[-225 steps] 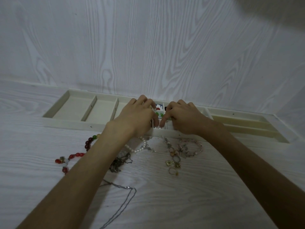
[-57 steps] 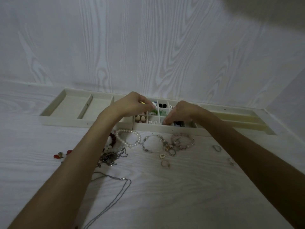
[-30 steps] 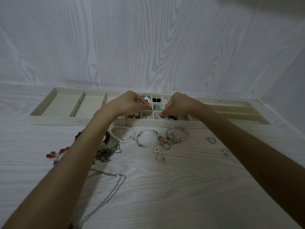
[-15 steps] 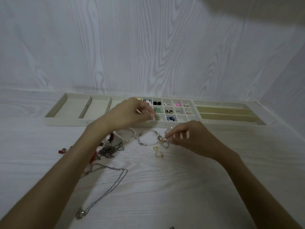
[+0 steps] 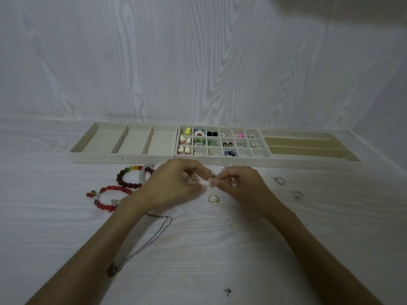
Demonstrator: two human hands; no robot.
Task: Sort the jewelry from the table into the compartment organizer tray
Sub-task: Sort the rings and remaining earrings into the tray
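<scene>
The beige organizer tray lies along the wall. Its middle grid holds several small earrings, and its long left compartments and right slots show nothing inside. In front of it, my left hand and my right hand meet over the table, fingers curled. Together they pinch a small jewelry piece; its exact shape is too small to tell. A gold ring lies just below the fingertips. More bracelets are mostly hidden behind both hands.
A dark red bead bracelet and a bright red bracelet lie left of my left hand. A silver necklace chain runs under my left forearm. Two rings lie at the right. A small dark piece sits near me.
Both hands have drawn back from the tray's grid to the jewelry pile on the table. The right hand came down first, then the left joined it on a small piece.
</scene>
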